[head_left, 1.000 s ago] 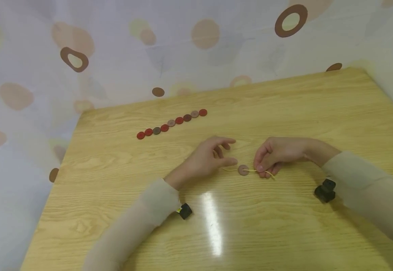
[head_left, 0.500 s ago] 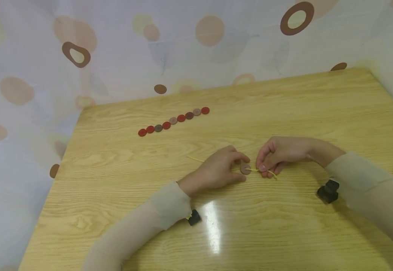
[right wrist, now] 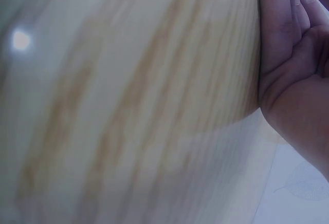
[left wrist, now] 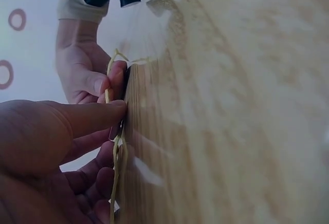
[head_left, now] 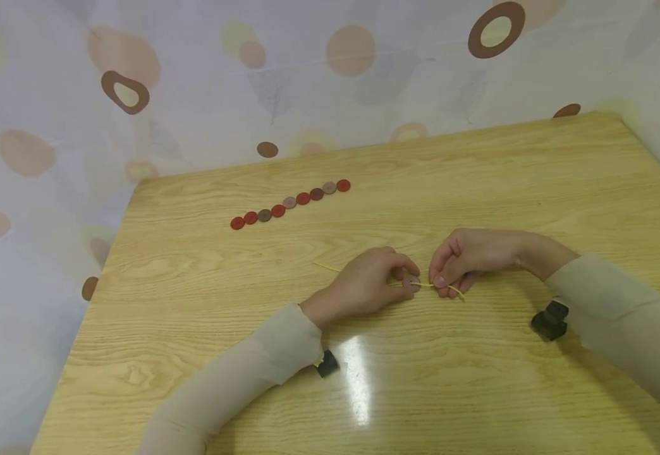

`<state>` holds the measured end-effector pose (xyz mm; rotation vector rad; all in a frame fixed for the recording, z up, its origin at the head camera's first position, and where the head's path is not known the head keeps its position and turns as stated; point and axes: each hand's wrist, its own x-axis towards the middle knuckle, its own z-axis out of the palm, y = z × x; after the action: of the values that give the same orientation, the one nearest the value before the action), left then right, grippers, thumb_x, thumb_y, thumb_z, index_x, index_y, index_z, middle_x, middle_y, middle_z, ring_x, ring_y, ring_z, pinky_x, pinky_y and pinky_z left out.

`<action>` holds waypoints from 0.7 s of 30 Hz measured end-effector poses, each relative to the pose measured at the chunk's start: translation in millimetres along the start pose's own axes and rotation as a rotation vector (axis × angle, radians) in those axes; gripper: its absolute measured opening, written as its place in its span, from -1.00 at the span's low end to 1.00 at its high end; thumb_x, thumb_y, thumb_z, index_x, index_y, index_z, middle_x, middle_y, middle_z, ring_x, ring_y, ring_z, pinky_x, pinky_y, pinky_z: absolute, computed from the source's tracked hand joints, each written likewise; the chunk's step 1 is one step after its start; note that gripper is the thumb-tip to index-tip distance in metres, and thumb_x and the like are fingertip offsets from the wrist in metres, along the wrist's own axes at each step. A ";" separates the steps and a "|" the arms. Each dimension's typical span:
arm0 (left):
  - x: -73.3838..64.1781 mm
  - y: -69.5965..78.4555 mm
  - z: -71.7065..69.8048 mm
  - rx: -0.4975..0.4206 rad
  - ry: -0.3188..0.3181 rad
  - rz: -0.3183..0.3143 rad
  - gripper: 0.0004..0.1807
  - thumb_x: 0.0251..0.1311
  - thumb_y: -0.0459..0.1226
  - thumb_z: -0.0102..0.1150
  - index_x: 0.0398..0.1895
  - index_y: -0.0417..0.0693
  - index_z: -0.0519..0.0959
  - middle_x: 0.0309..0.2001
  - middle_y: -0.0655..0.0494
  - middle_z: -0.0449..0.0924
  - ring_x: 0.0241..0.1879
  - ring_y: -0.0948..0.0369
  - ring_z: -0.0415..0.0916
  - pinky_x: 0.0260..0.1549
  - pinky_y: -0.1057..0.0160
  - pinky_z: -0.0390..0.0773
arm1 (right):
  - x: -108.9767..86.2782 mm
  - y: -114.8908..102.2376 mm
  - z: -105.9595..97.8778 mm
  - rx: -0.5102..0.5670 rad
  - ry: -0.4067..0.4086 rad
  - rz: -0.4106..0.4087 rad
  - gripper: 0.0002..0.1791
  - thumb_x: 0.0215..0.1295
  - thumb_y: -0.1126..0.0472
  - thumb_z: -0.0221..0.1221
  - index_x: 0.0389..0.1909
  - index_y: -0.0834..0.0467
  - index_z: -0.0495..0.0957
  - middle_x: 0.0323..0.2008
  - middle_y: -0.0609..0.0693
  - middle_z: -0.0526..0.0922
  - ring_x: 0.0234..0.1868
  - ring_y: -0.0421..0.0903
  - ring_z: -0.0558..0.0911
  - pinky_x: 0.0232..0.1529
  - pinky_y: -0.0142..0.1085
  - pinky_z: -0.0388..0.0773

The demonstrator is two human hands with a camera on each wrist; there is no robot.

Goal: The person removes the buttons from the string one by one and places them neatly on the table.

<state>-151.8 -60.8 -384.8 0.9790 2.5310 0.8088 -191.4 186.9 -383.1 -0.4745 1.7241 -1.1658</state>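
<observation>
A pinkish-brown button lies flat on the wooden table between the two hands. A thin yellow string passes through it. My left hand pinches the button's edges between thumb and fingers, its back covering part of the string. Right of the button, my right hand pinches the string, whose short end sticks out past the fingertips. In the left wrist view the left thumb hides most of the button. Only the palm side of the right hand shows in the right wrist view.
Farther back on the table, several buttons lie in a slanting row, with a red button at its right end and another red button at its left. A patterned curtain stands behind the table's far edge.
My left hand has moved right along the string to the button, and its thumb and fingers have closed on it. My right hand keeps its pinch on the string.
</observation>
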 end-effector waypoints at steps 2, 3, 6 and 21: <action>0.5 0.7 -0.8 -0.006 -0.004 -0.009 -0.72 0.24 -0.18 0.40 0.01 0.06 0.70 -0.27 0.32 0.56 -0.22 0.38 0.47 -0.17 0.42 0.44 | -0.2 -0.1 0.1 0.002 0.000 -0.001 -0.78 0.34 0.28 0.28 -0.17 0.40 0.64 -0.35 0.12 0.70 -0.32 -0.12 0.67 -0.24 -0.27 0.65; 0.7 1.1 -1.3 -0.009 -0.006 -0.014 -0.72 0.24 -0.17 0.40 0.01 0.06 0.70 -0.27 0.33 0.56 -0.22 0.38 0.47 -0.17 0.42 0.44 | -0.3 -0.1 0.1 0.001 0.000 -0.002 -0.78 0.34 0.28 0.28 -0.17 0.40 0.64 -0.35 0.12 0.70 -0.32 -0.12 0.67 -0.24 -0.26 0.65; 1.3 1.5 -2.1 -0.017 -0.014 -0.031 -0.73 0.24 -0.14 0.40 0.00 0.08 0.71 -0.27 0.34 0.55 -0.22 0.39 0.47 -0.18 0.42 0.44 | -0.5 0.1 0.0 0.002 0.001 -0.003 -0.78 0.34 0.28 0.28 -0.17 0.40 0.64 -0.35 0.13 0.71 -0.31 -0.12 0.67 -0.23 -0.25 0.66; 0.4 4.4 -3.9 0.003 -0.004 -0.024 -0.76 0.23 -0.15 0.41 -0.04 0.15 0.73 -0.28 0.36 0.55 -0.24 0.40 0.47 -0.23 0.42 0.44 | -0.4 -0.4 0.6 -0.001 0.021 0.009 -0.79 0.33 0.28 0.29 -0.18 0.39 0.65 -0.35 0.13 0.71 -0.31 -0.12 0.68 -0.23 -0.25 0.66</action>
<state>-151.6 -59.4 -379.1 0.9488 2.5359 0.7958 -190.8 186.7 -382.6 -0.4562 1.7432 -1.1675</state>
